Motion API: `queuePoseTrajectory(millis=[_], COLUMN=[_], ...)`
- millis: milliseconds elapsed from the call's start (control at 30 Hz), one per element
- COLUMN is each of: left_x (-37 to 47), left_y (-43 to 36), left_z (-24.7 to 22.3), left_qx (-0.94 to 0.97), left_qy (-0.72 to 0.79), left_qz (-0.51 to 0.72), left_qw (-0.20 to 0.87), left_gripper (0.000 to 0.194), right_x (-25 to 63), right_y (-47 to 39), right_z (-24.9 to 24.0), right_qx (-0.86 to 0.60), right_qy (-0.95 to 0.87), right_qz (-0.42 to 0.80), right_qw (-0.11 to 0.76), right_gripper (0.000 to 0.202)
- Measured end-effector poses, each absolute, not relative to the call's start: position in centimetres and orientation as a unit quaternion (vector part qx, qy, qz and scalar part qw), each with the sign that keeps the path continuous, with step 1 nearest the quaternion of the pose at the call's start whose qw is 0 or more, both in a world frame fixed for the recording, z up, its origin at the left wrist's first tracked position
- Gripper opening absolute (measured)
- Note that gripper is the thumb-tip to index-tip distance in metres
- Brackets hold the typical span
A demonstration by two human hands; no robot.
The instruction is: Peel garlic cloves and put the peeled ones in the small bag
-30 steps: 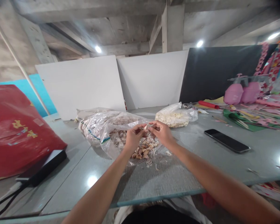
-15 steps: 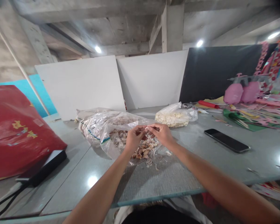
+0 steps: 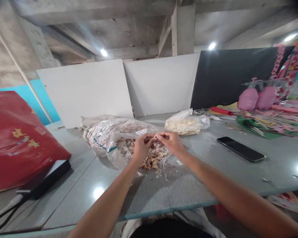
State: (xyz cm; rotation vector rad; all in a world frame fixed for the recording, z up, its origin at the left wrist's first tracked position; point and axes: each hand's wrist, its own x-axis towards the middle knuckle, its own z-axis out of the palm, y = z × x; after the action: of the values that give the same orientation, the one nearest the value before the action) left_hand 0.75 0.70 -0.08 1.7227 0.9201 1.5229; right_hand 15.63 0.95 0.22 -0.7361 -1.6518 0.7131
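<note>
My left hand (image 3: 142,147) and my right hand (image 3: 172,141) meet fingertip to fingertip above a pile of unpeeled garlic cloves (image 3: 152,162). Pinched between both thumbs and forefingers is a small pale garlic clove (image 3: 156,136), mostly covered by the fingers. Just behind and left of the hands lies a large clear plastic bag (image 3: 114,132), its mouth spread open with more brownish cloves and skins inside. Loose papery skins (image 3: 159,172) are scattered in front of the pile. Beyond my right hand sits a smaller clear bag of peeled, cream-coloured cloves (image 3: 182,127).
A black phone (image 3: 240,148) lies on the grey table (image 3: 183,195) at right. Pink spray bottles (image 3: 248,99) and paper craft scraps (image 3: 270,127) fill the far right. At left stand a red bag (image 3: 22,142) and a dark cabled device (image 3: 49,178). White boards (image 3: 89,92) lean behind.
Both hands stay over the pile in almost the same pose, with only slight finger movement at the clove. The view has shifted very slightly.
</note>
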Motion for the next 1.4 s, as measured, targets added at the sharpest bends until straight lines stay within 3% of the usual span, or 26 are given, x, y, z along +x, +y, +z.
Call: queuePoseTrajectory(millis=[600, 967, 1400], left_x=[1.1, 0.9, 1.1], left_y=[0.4, 1.2, 1.2], left_z=[-0.4, -1.0, -0.7], left_qx=[0.670, 0.665, 0.588], left_qy=[0.386, 0.352, 0.317], left_qz=[0.572, 0.599, 0.632], left_qw=[0.274, 0.274, 0.392], left_gripper=[0.019, 0.021, 0.034], right_x=[15.4, 15.6, 15.8], right_y=[0.5, 1.1, 1.2], right_z=[0.5, 0.1, 0.1], right_qx=[-0.353, -0.361, -0.379], right_qy=[-0.742, -0.742, -0.740], right_qz=[0.136, 0.156, 0.146], right_qw=[0.553, 0.542, 0.536], right_gripper=[0.020, 0.022, 0.023])
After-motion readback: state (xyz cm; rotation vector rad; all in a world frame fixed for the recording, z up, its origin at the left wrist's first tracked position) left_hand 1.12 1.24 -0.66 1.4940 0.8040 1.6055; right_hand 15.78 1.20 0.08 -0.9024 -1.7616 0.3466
